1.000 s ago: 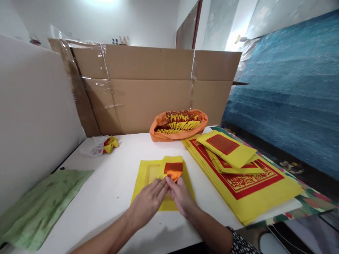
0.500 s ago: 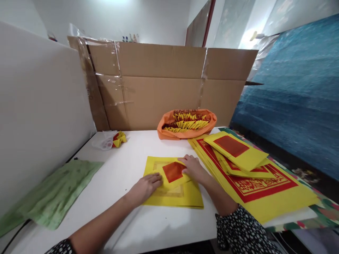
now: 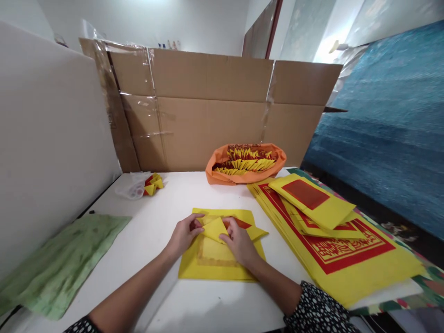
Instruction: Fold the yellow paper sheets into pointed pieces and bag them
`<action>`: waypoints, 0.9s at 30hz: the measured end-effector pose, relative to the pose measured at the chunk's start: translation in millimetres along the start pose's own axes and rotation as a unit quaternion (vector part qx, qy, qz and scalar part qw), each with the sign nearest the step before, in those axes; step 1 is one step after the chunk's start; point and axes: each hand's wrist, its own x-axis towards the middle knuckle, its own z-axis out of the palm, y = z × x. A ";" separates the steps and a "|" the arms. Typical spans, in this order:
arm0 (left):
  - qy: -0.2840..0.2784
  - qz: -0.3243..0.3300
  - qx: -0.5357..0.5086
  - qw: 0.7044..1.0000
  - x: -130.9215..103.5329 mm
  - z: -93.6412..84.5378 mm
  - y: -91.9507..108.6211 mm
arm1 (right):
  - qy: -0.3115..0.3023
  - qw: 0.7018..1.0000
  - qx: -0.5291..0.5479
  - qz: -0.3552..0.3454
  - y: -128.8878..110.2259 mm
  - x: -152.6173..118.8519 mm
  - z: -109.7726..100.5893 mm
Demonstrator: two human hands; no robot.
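Note:
A yellow sheet with a red patch (image 3: 242,224) is partly folded, with a pale yellow flap raised between my hands. My left hand (image 3: 184,234) pinches the flap's left corner between thumb and fingers. On its right side my right hand (image 3: 239,240) grips the same sheet near the red patch, thumb in front. Beneath lies a stack of flat yellow sheets (image 3: 222,273) on the white table (image 3: 194,300). The sheet's pointed end sticks out to the right, past my right hand.
An orange bag (image 3: 217,178) full of folded yellow and red pieces stands at the back, before a cardboard panel (image 3: 211,115). Yellow and red sheets (image 3: 347,277) are piled at right. At left lie a green cloth (image 3: 69,263), a clear plastic item (image 3: 130,186) and yellow-red folded pieces (image 3: 153,184).
Both hands have gone from resting on the flat-lying sheet to pinching it. A flap is now lifted and folded over, covering part of the red patch.

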 end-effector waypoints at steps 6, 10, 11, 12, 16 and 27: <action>0.018 0.028 0.041 0.999 -5.1 7.4 2.8 | -0.035 0.994 -0.085 -0.058 -6.5 -3.3 -3.2; 0.020 0.044 0.130 0.990 -4.4 9.9 4.8 | -0.046 0.989 -0.128 -0.061 -6.0 -4.4 -0.7; 0.022 0.051 0.153 0.987 -4.6 10.5 5.6 | -0.046 0.988 -0.135 -0.059 -5.6 -4.4 0.0; 0.025 0.060 0.173 0.983 -5.0 11.1 6.5 | -0.046 0.987 -0.141 -0.058 -5.2 -4.3 0.5; 0.023 0.081 0.213 0.973 -7.5 12.3 8.1 | -0.046 0.986 -0.150 -0.059 -4.0 -3.8 1.3; -0.004 0.078 0.327 0.942 -6.9 15.0 12.8 | -0.051 0.962 -0.262 -0.063 -7.8 -3.8 3.3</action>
